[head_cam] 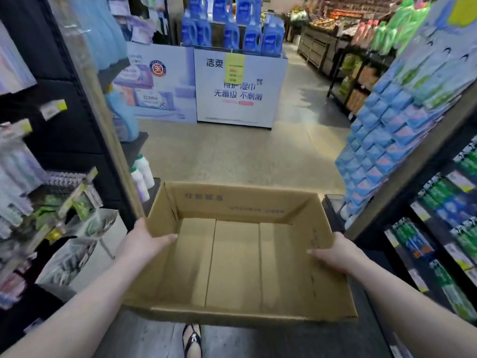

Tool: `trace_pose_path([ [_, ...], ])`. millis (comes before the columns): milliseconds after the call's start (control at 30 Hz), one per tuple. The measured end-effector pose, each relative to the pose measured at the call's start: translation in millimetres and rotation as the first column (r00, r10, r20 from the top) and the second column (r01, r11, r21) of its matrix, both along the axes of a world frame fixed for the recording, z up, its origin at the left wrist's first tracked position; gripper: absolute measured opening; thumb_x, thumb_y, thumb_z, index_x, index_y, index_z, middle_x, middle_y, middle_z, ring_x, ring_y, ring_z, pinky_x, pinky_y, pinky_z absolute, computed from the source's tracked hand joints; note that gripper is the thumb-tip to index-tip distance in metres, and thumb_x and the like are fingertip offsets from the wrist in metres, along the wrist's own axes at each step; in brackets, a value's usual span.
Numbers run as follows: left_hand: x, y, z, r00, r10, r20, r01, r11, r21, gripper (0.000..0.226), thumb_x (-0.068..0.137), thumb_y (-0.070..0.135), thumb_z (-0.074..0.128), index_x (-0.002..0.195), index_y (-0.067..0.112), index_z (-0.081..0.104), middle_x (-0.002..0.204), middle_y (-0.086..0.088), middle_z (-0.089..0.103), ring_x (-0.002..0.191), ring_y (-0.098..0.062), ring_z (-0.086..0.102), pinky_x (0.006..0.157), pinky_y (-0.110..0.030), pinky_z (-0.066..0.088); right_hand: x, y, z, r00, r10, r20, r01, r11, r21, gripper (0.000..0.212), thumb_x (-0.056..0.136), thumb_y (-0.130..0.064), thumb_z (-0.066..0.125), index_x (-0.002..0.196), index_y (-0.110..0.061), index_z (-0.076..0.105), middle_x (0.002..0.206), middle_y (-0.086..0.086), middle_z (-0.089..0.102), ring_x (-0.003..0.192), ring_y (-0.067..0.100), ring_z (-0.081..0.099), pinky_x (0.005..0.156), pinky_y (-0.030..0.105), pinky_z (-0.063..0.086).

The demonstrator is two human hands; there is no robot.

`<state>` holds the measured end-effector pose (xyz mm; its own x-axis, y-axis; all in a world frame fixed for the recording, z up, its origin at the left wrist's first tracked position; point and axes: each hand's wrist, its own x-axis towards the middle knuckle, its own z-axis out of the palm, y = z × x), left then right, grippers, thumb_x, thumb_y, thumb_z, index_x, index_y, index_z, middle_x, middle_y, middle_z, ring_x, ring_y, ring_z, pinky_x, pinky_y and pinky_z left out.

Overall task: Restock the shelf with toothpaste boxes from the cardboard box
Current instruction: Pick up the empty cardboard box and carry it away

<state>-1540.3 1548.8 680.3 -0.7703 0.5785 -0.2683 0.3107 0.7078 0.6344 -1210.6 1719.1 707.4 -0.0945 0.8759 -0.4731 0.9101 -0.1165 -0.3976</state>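
Left hand [141, 241] grips cardboard box [233, 270] by left wall, thumb inside | right hand [338, 254] grips right wall, thumb inside

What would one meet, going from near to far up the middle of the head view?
A sandalled foot → the empty cardboard box → bare floor → a white display stand with printed text → blue bottles on top of it.

Supermarket aisle: stocked shelves [438, 208], detergent display [232, 29]
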Motion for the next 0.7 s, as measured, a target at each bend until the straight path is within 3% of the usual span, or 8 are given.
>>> trace_pose_path([
  [167,-77.7,108.2,3.0,0.997,-0.072,-0.004,0.072,0.997,-0.007,0.079,0.068,0.048,0.072,0.132,0.016,0.038,0.124,-0.012,0.059,0.112,-0.033,0.056,0.091,-0.040,0.046,-68.4,90.8,-1.1,0.998,-0.062,0.013,0.063,0.997,-0.042,0.072,0.075,-0.046,0.068,0.130,-0.013,0.035,0.120,0.008,0.058,0.105,0.025,0.059,0.090,0.040,0.050],
  [500,-161.0,342.3,13.1,0.961,-0.273,-0.029,0.272,0.961,-0.046,0.079,0.074,0.047,0.069,0.136,0.014,0.034,0.133,-0.015,0.051,0.119,-0.037,0.050,0.095,-0.046,0.042,-130.5,260.0,-5.9,0.965,-0.249,-0.079,0.240,0.965,-0.106,0.062,0.077,-0.038,0.070,0.125,-0.014,0.039,0.111,0.008,0.059,0.100,0.024,0.061,0.089,0.042,0.052],
  [700,-180.1,493.5,2.4,0.953,-0.304,0.005,0.304,0.952,-0.023,0.082,0.075,0.043,0.070,0.140,0.015,0.029,0.135,-0.014,0.050,0.117,-0.036,0.052,0.092,-0.047,0.046,-148.7,396.9,-22.5,0.941,-0.309,-0.137,0.294,0.948,-0.118,0.060,0.077,-0.036,0.069,0.125,-0.015,0.040,0.090,-0.002,0.055,0.079,0.012,0.057,0.061,0.027,0.048],
])
